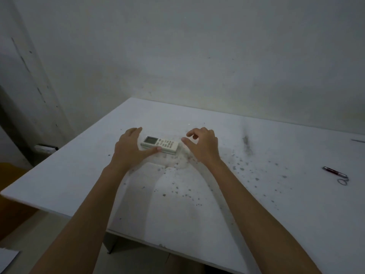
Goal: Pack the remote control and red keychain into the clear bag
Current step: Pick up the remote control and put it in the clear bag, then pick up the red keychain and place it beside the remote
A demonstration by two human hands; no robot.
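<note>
Wide white speckled tabletop (256, 204), ample bare room all round. White rectangular plastic remote control (160, 144) lies flat mid-table, long axis left-right, display end left. Left hand (129, 148) is nearer: spread, empty, thumb touching the remote's near edge. Right hand (201, 146), just beside the remote's right end, is apart and loosely curled. Slim red keychain (333, 172) is well right of the remote. Clear bag: cannot discern.
</note>
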